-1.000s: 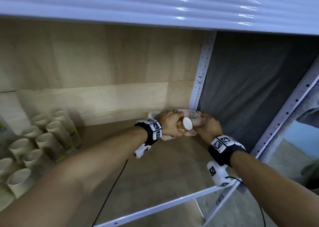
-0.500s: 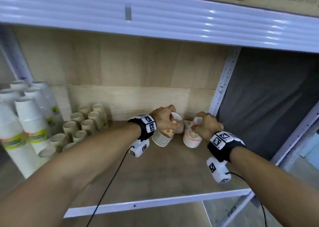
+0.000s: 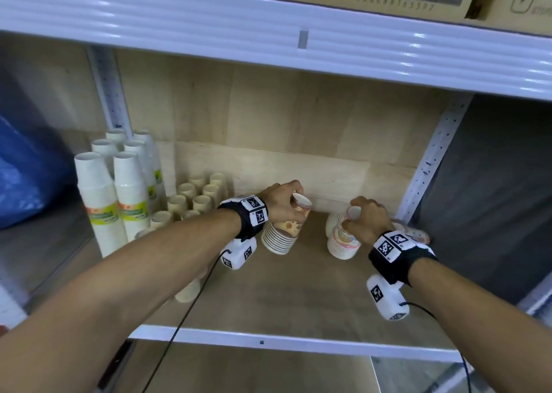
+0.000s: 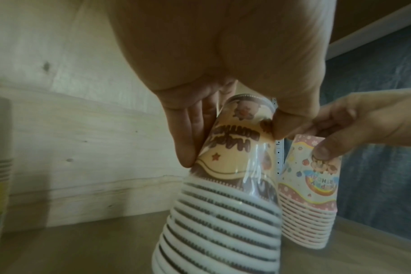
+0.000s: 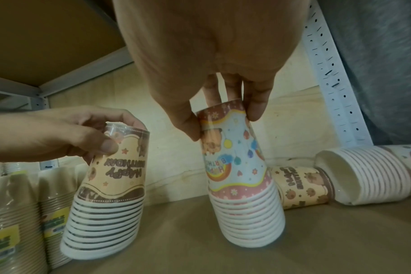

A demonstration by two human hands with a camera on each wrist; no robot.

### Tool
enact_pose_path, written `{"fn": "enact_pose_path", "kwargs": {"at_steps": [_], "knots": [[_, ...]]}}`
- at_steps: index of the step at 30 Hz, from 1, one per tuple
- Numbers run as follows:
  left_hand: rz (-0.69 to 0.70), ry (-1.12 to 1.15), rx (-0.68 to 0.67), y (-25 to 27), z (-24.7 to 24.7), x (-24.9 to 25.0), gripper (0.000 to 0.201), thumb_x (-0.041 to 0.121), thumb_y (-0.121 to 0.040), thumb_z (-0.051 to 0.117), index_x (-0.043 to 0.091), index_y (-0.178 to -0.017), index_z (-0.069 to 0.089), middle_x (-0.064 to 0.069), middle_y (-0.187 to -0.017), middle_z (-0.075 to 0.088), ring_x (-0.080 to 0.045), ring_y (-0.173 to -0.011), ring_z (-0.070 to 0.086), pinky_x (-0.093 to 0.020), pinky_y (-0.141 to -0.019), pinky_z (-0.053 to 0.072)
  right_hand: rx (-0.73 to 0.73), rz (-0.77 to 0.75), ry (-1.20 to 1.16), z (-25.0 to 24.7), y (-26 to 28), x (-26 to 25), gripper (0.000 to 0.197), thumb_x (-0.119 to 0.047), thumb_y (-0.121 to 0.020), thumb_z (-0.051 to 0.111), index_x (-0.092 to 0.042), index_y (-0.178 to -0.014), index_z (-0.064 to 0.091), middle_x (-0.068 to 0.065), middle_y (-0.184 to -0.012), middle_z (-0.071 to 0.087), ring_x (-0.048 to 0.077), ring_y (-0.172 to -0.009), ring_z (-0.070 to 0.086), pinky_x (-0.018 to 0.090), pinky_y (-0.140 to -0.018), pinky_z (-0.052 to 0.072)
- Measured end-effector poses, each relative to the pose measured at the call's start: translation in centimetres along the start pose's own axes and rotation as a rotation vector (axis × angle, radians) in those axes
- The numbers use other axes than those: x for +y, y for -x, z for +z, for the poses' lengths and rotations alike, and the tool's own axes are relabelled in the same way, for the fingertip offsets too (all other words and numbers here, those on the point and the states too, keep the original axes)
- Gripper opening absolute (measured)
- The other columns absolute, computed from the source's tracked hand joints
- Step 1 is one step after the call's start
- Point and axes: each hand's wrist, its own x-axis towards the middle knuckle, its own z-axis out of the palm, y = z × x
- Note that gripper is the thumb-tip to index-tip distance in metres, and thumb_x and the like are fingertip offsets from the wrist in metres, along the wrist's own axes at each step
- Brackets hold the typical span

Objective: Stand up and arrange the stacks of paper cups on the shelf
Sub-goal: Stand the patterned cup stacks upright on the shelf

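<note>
My left hand (image 3: 285,197) grips the top of an upside-down orange-and-brown birthday cup stack (image 3: 283,233) (image 4: 223,213) (image 5: 106,213), which tilts and hangs just above the shelf board (image 3: 283,297). My right hand (image 3: 363,218) pinches the top of a pink-and-blue birthday cup stack (image 3: 343,243) (image 5: 242,194) (image 4: 310,194), also rims down and tilted, near the board. Behind it two more birthday stacks lie on their sides: an orange one (image 5: 303,187) and a pink one (image 5: 368,174) by the right post.
Tall white cup stacks (image 3: 119,195) and several short beige stacks (image 3: 194,198) stand at the shelf's left. A perforated white post (image 3: 430,159) bounds the right side, with grey fabric beyond. The upper shelf edge (image 3: 268,34) hangs overhead. Wrist cables trail over the front rail (image 3: 268,340).
Both hands have pulled two lying stacks away from the right corner, parted them and tipped them rims down. The left stack moved left. The view has risen and widened.
</note>
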Motion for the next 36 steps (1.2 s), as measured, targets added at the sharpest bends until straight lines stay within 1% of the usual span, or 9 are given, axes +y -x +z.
{"fn": "enact_pose_path", "kwargs": {"at_steps": [5, 8, 14, 18, 25, 28, 32, 34, 36], "knots": [[-0.029, -0.025, -0.015, 0.8, -0.6, -0.2, 0.065, 0.045, -0.062, 0.073, 0.037, -0.123, 0.05, 0.0, -0.11, 0.064, -0.021, -0.093, 0.065, -0.036, -0.077, 0.059, -0.021, -0.063, -0.005, 0.1, -0.1, -1.2, 0.035, -0.029, -0.07, 0.07, -0.019, -0.101, 0.059, 0.009, -0.098, 0.066, 0.032, -0.091, 0.062, 0.037, -0.077, 0.054], [-0.06, -0.037, -0.021, 1.2, -1.0, -0.4, 0.059, 0.043, -0.062, 0.073, 0.033, -0.117, 0.052, -0.001, -0.11, 0.065, -0.021, -0.09, 0.066, -0.037, -0.074, 0.06, -0.061, -0.101, -0.032, 0.3, -0.2, -2.1, 0.029, -0.032, -0.066, 0.067, -0.022, -0.091, 0.055, 0.007, -0.092, 0.065, 0.032, -0.087, 0.063, 0.034, -0.072, 0.054], [-0.133, -0.05, -0.002, 1.8, -1.6, -1.5, 0.05, 0.035, -0.069, 0.075, 0.024, -0.112, 0.052, -0.004, -0.106, 0.064, -0.023, -0.09, 0.065, -0.035, -0.073, 0.059, -0.118, -0.146, -0.071, 1.1, -0.3, -4.8, 0.039, -0.024, -0.073, 0.069, -0.017, -0.11, 0.058, 0.011, -0.104, 0.063, 0.033, -0.099, 0.06, 0.036, -0.078, 0.053], [-0.154, -0.081, -0.005, 2.4, -1.7, -2.6, 0.049, 0.032, -0.072, 0.075, 0.021, -0.113, 0.05, -0.003, -0.104, 0.061, -0.023, -0.089, 0.061, -0.027, -0.063, 0.049, -0.177, -0.18, -0.113, 1.9, -0.3, -6.6, 0.047, -0.02, -0.075, 0.071, -0.014, -0.12, 0.057, 0.014, -0.113, 0.06, 0.034, -0.106, 0.059, 0.043, -0.085, 0.054], [-0.208, -0.139, -0.018, 3.3, -1.6, -4.1, 0.052, 0.028, -0.074, 0.076, 0.018, -0.117, 0.049, -0.001, -0.101, 0.058, -0.023, -0.089, 0.059, -0.025, -0.059, 0.042, -0.261, -0.253, -0.134, 3.6, -0.4, -9.2, 0.051, -0.024, -0.074, 0.074, -0.016, -0.122, 0.058, 0.01, -0.119, 0.06, 0.03, -0.11, 0.058, 0.038, -0.088, 0.052], [-0.227, -0.141, -0.028, 3.4, -1.6, -4.6, 0.053, 0.025, -0.074, 0.077, 0.017, -0.118, 0.049, -0.001, -0.099, 0.055, -0.022, -0.09, 0.058, -0.025, -0.054, 0.039, -0.284, -0.292, -0.141, 4.4, -0.5, -10.0, 0.044, -0.022, -0.072, 0.075, -0.015, -0.113, 0.061, 0.009, -0.111, 0.063, 0.029, -0.104, 0.06, 0.04, -0.085, 0.053], [-0.235, -0.147, -0.043, 3.5, -1.6, -5.1, 0.053, 0.023, -0.076, 0.077, 0.016, -0.119, 0.048, -0.001, -0.102, 0.053, -0.021, -0.09, 0.054, -0.025, -0.054, 0.038, -0.309, -0.312, -0.125, 5.2, -0.7, -10.6, 0.026, -0.02, -0.07, 0.073, -0.014, -0.093, 0.062, 0.008, -0.096, 0.065, 0.029, -0.092, 0.062, 0.041, -0.079, 0.055], [-0.23, -0.144, -0.046, 3.4, -1.6, -5.4, 0.052, 0.024, -0.075, 0.076, 0.017, -0.118, 0.048, -0.002, -0.105, 0.055, -0.021, -0.091, 0.055, -0.026, -0.057, 0.04, -0.318, -0.32, -0.118, 5.4, -0.9, -10.6, 0.019, -0.021, -0.069, 0.072, -0.015, -0.083, 0.059, 0.006, -0.089, 0.063, 0.03, -0.089, 0.062, 0.041, -0.076, 0.055], [-0.227, -0.142, -0.043, 3.3, -1.6, -5.5, 0.051, 0.027, -0.075, 0.076, 0.019, -0.116, 0.048, -0.002, -0.107, 0.056, -0.022, -0.093, 0.056, -0.027, -0.064, 0.043, -0.328, -0.331, -0.118, 5.4, -1.0, -10.6, 0.019, -0.022, -0.069, 0.072, -0.016, -0.08, 0.058, 0.005, -0.087, 0.062, 0.03, -0.088, 0.061, 0.04, -0.074, 0.054]]}}
